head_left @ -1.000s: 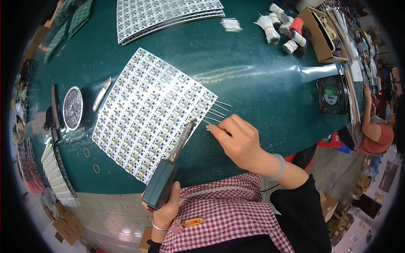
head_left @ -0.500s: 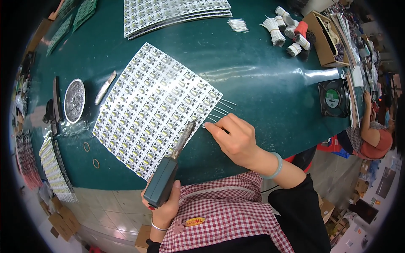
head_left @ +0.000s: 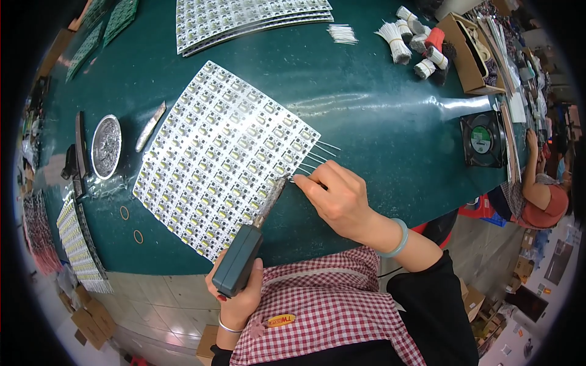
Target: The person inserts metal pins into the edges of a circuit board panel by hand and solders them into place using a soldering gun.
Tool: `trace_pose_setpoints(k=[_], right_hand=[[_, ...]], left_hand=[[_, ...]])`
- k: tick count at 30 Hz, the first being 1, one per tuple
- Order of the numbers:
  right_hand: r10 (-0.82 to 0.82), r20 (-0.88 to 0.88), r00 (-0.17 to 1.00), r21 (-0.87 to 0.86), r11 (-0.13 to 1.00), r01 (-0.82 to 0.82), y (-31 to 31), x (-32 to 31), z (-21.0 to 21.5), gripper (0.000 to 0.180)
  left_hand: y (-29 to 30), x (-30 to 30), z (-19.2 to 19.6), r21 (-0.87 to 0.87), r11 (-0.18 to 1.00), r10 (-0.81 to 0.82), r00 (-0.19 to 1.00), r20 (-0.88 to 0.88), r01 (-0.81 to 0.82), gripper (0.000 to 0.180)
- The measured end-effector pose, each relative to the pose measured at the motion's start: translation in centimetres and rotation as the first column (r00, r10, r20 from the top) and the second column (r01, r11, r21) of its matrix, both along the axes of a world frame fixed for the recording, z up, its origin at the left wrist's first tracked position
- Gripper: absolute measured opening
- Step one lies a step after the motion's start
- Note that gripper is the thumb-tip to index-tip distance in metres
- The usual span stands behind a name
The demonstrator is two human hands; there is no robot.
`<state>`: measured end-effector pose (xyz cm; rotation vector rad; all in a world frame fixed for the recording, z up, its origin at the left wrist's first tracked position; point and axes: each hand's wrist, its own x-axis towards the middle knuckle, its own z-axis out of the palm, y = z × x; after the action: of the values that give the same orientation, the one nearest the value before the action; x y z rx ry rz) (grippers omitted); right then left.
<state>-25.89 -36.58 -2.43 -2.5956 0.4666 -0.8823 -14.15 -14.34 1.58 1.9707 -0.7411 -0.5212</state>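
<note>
A white LED circuit board [head_left: 210, 155], densely covered with small components, lies turned at an angle on the green tabletop. My left hand [head_left: 244, 299] is wrapped round a dark green soldering gun [head_left: 238, 261]. Its discoloured metal tip reaches the board's right edge, close to my right fingertips. With thumb and forefinger together, my right hand [head_left: 340, 201] pinches a thin white wire at that edge; the wire is mostly hidden by the fingers. Several white wires [head_left: 321, 157] stick out from the same edge, just above the hand.
Left of the board are a metal dish [head_left: 107, 146] of solder scraps and a silvery solder bar [head_left: 150, 127]. Stacked boards [head_left: 250, 24], loose wires [head_left: 342, 34] and wire bundles [head_left: 394, 43] occupy the far side. A black fan [head_left: 482, 139] stands right; a person [head_left: 540, 195] sits beyond.
The soldering gun has shifted slightly right, bringing its tip from the board's surface to the edge beside my right fingertips. My right hand has barely moved.
</note>
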Motion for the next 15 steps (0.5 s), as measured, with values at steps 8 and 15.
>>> trace_pose_setpoints(k=[8, 15], right_hand=[[-0.005, -0.005, 1.000, -0.018, 1.000, 0.005, 0.0, 0.1, 0.0, 0.022], [-0.013, -0.008, 1.000, -0.021, 1.000, 0.013, 0.1, 0.1, 0.2, 0.021]], left_hand=[[0.0, 0.2, 0.5, 0.079, 0.995, -0.068, 0.994, 0.081, 0.062, 0.018], [2.0, -0.2, -0.1, 0.054, 0.999, 0.011, 0.991, -0.136, -0.003, 0.031]])
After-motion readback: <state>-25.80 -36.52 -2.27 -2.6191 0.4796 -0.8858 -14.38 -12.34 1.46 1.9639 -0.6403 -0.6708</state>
